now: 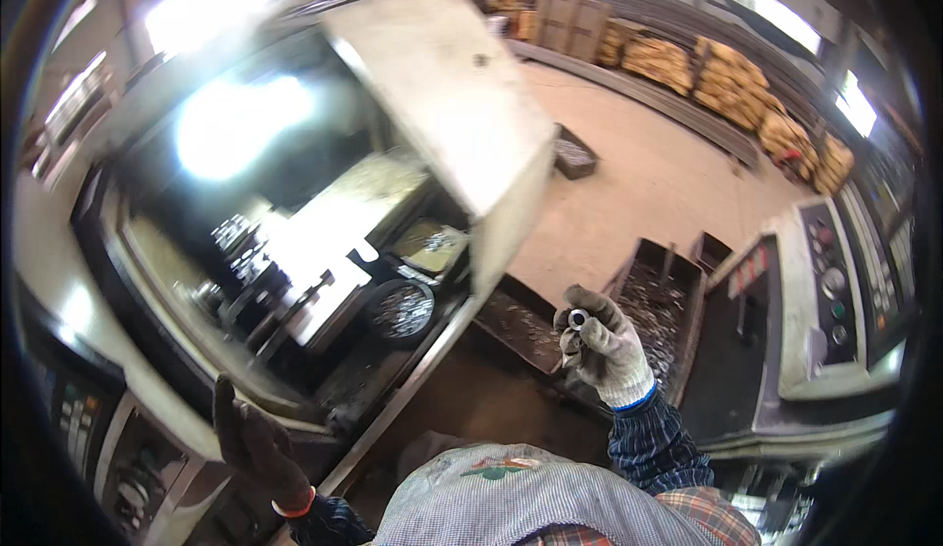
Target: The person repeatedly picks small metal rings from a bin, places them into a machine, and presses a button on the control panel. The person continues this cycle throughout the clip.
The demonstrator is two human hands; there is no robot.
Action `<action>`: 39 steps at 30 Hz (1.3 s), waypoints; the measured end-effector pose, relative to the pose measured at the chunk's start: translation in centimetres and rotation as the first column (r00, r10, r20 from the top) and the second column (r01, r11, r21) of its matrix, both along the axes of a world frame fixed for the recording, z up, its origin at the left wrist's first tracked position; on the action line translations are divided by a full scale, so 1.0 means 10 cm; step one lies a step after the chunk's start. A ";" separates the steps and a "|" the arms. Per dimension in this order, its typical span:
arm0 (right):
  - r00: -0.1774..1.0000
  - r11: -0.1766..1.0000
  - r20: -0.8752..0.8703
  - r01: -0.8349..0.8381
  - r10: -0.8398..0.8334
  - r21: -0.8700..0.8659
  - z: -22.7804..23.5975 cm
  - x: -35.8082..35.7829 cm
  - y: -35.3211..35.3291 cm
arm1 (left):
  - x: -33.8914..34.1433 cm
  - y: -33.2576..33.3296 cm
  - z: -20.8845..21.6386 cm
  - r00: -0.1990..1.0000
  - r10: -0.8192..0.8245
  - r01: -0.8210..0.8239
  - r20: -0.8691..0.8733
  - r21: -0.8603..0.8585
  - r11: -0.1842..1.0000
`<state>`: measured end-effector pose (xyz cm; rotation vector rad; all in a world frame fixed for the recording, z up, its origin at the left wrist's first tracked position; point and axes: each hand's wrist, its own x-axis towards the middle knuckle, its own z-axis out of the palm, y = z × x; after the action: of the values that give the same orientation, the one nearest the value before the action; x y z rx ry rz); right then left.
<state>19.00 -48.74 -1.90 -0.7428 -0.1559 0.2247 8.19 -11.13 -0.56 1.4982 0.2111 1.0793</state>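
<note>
My right hand, in a white knit glove with dark stains, is raised in front of me. Between its thumb and fingers it pinches a small metal ring, whose hole faces up at me. My left hand, in a dark, dirty glove, is held low beside the machine's front edge with its fingers stretched out and nothing visible in it. Ahead of that hand is the lathe's open work area, brightly lit inside. A round pan of small metal pieces sits within it.
The lathe's pale sliding door stands to the right of the opening. Metal bins with chips or parts are on the floor beyond my right hand. A second machine's control panel rises at the right. Stacked yellowish bundles line the back.
</note>
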 end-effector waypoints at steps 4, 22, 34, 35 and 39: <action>0.966 0.968 -0.072 -0.250 0.249 -0.005 -0.04 0.42 1.00 | -0.60 0.63 0.02 0.934 0.357 -0.358 0.026 0.077 0.930; 0.704 0.419 -0.147 -0.563 0.695 -0.713 -1.00 1.12 4.87 | -1.43 1.36 0.21 0.210 0.870 -0.727 -0.446 0.524 0.444; 0.531 0.644 0.690 0.312 0.491 -0.698 -1.24 1.75 6.68 | -1.36 1.37 -0.06 0.053 0.969 -0.693 -0.241 0.690 0.209; 0.573 0.676 0.689 0.290 0.445 -0.678 -1.25 1.75 6.69 | -1.33 1.34 -0.05 -0.037 0.955 -0.649 -0.294 0.734 0.200; 0.849 0.604 0.407 0.136 0.338 -0.785 -1.39 1.73 6.66 | -1.12 1.20 0.03 0.137 0.981 -0.777 -0.135 0.600 0.191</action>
<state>36.31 17.83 -15.79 -1.7160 -0.6625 0.1951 -2.98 0.88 -0.25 2.0489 1.6252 1.7304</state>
